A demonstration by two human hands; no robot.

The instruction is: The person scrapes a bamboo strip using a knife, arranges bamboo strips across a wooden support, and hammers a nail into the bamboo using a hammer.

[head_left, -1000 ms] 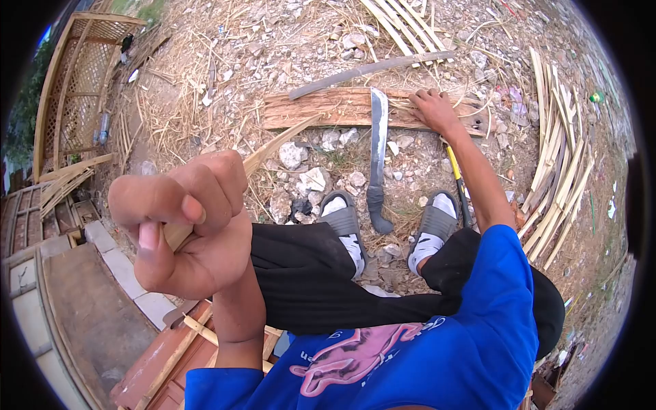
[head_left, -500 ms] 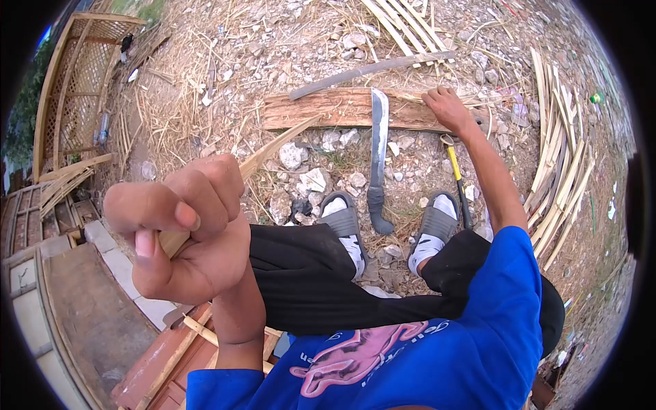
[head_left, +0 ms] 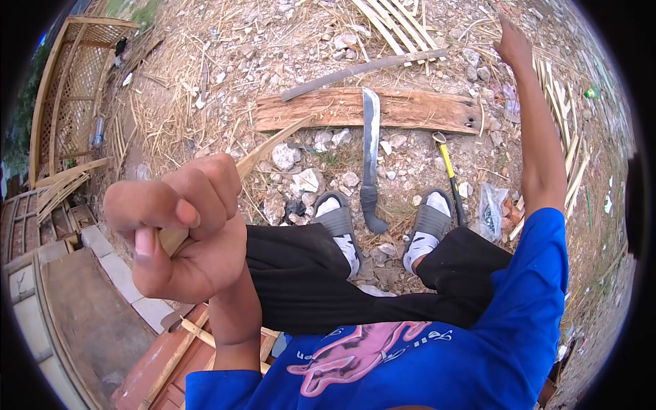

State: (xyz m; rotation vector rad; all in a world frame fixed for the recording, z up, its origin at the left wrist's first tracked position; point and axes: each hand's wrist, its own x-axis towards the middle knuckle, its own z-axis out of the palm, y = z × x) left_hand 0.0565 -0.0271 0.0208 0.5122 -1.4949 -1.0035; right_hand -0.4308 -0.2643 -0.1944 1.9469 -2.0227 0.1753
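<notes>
The left hand is clamped on a pale wooden strip, fingers and thumb curled tightly round its lower end, raised well above the ground on the near left side of the plank. The strip slants up from the fist, and its narrow tip meets the plank's near edge toward the left end; whether it touches the wood I cannot tell.

The right hand is out past the plank's far right corner, its back showing and its fingers stretched forward; I cannot tell whether they pinch anything. A pile of split strips lies to the right of the plank, partly behind that forearm, and a smaller fan of strips lies beyond the far edge.

The machete lies across the plank, blade end on the wood, wrapped handle on the near side. A curved grey stick rests along the plank's far edge. Nearer than the plank's right half lies a yellow-and-black-handled tool, beside one of the sandals.
</notes>
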